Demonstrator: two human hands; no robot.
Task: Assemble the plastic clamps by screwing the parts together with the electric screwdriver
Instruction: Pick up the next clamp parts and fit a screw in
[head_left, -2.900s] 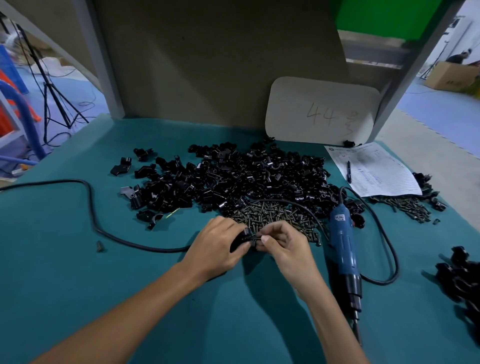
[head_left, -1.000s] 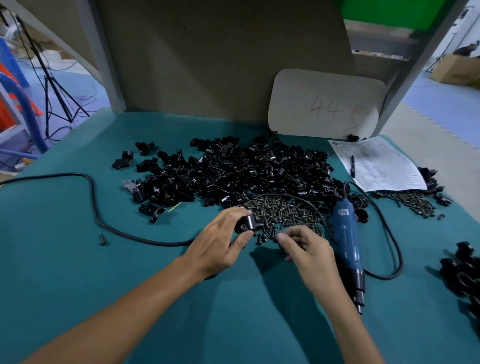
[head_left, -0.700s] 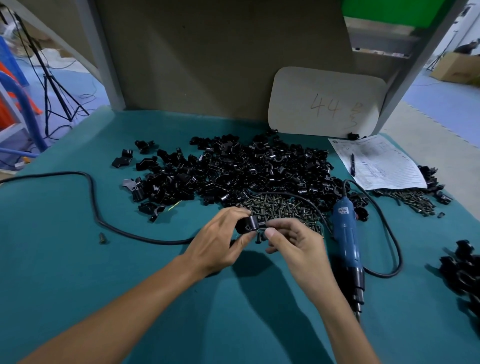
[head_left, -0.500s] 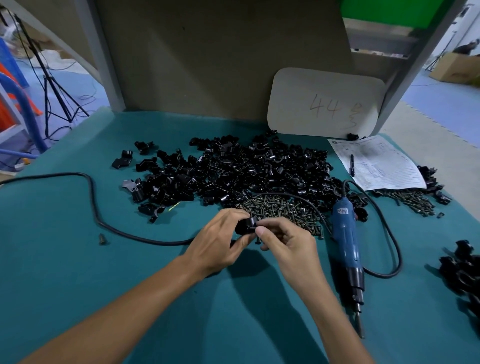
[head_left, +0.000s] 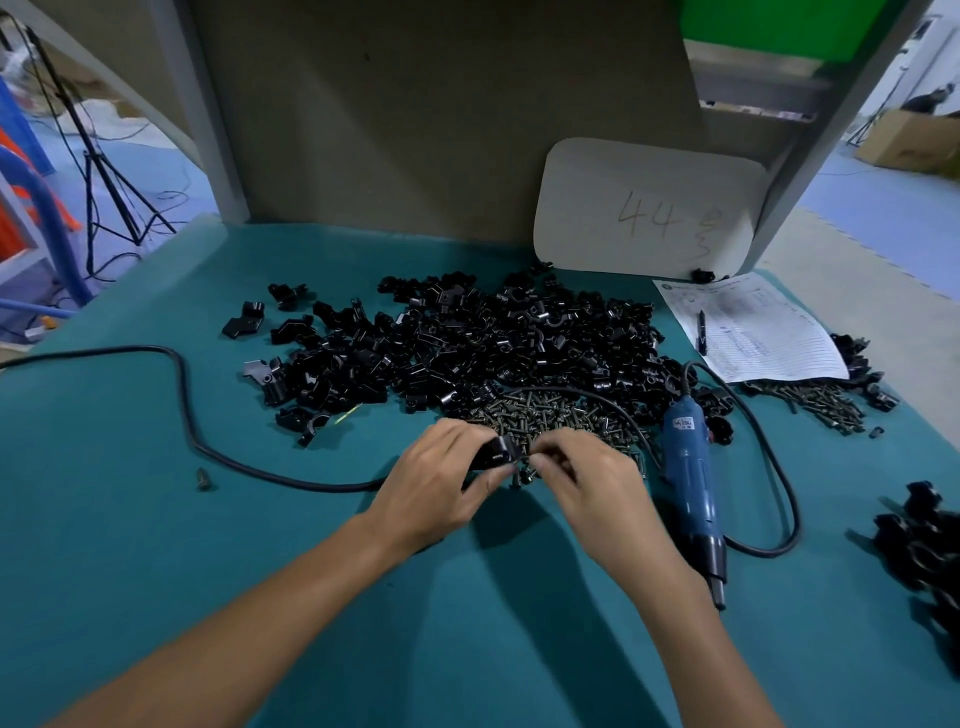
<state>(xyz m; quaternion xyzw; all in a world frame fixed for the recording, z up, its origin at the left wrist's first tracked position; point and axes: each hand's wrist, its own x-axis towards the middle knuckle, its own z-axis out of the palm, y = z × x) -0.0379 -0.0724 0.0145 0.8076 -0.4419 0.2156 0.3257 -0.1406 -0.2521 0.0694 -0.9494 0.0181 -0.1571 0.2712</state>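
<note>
Fingers of my left hand curl round a black plastic clamp, just left of the blue electric screwdriver. My right hand pinches the same clamp with curled fingertips.

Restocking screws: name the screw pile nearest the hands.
The central screw pile, at the right hand; the other pile lies far right, by the paper.

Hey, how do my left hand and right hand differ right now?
The left hand wraps around a black clamp piece; the right hand only has curled fingertips at its end, and what they pinch is hidden. The left hand lies nearer the loose cord, the right hand beside the blue screwdriver. Both work at the screw pile's near edge.
</note>
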